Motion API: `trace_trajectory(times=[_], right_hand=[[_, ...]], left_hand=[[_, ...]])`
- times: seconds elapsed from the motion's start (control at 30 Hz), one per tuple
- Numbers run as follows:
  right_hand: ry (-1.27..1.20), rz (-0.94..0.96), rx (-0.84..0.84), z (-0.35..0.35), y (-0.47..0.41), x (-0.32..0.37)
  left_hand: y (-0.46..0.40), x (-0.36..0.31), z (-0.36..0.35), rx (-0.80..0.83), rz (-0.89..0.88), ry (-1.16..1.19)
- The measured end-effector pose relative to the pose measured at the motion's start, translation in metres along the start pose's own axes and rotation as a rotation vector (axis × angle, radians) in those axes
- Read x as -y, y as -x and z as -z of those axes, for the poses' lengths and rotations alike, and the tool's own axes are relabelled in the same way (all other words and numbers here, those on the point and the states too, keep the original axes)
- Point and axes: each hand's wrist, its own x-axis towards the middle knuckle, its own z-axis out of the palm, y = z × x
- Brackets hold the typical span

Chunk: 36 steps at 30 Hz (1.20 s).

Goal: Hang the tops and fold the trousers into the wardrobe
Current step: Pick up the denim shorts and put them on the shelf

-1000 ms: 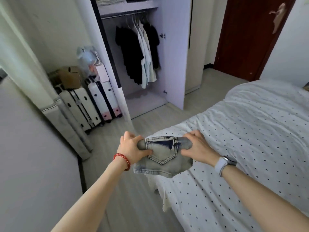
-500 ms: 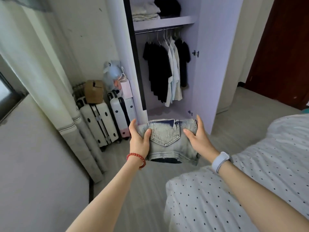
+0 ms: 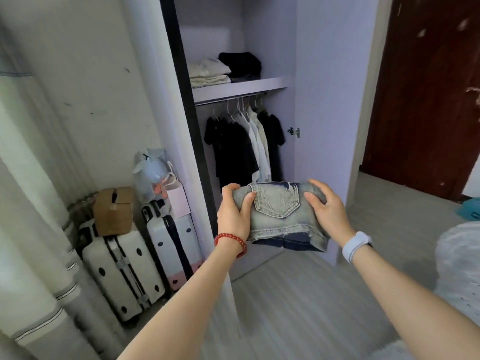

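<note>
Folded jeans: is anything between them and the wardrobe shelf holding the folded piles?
Nothing visible. Both the left hand and right hand hold the folded jeans before the open wardrobe; the shelf has bare space right of the folded piles.

Both arms outstretched; left hand (image 3: pixel 233 213) — right hand (image 3: pixel 327 209) — grip curled.

home bedroom | open wardrobe (image 3: pixel 324 100) | bed (image 3: pixel 459 268) | suitcases (image 3: pixel 124 271)
</note>
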Motion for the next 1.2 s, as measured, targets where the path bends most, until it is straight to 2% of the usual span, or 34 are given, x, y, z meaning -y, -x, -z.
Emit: trace_trajectory(times=[0.2,0.3,0.37,0.6,0.7,0.77,0.87,0.97,1.07,1.2], right_hand=[[-0.144,-0.185,0.0,-0.024,-0.087,-0.006],[-0.257,-0.302,-0.091,-0.02,-0.125,-0.015],[-0.274,-0.31,-0.118,-0.021,-0.152,-0.022],[-0.011,-0.052,-0.08,-0.041,-0.283,-0.04],[-0.094,-0.032,-0.074,-0.041,-0.35,-0.05],[-0.197,-0.002,0.003,-0.041,-0.398,-0.055],[-0.218,0.106,0.119,-0.048,-0.465,-0.055],[-0.176,0.222,0.149,-0.061,-0.526,-0.053],[-0.179,0.272,0.193,-0.081,-0.585,-0.052],[-0.169,0.378,0.228,-0.123,-0.669,-0.048]], left_hand=[[-0.112,-0.005,-0.021,0.052,-0.052,0.025],[-0.158,-0.007,-0.04,0.066,-0.056,0.084],[-0.187,-0.009,-0.056,0.06,-0.061,0.126],[-0.301,0.002,-0.114,-0.04,-0.038,0.206],[-0.362,0.007,-0.137,-0.068,-0.026,0.215],[-0.409,0.006,-0.154,-0.112,-0.022,0.239],[-0.479,-0.006,-0.172,-0.162,0.01,0.267],[-0.538,-0.01,-0.17,-0.021,0.077,0.351],[-0.593,-0.008,-0.156,0.102,0.145,0.32],[-0.665,-0.002,-0.146,-0.059,-0.008,0.244]])
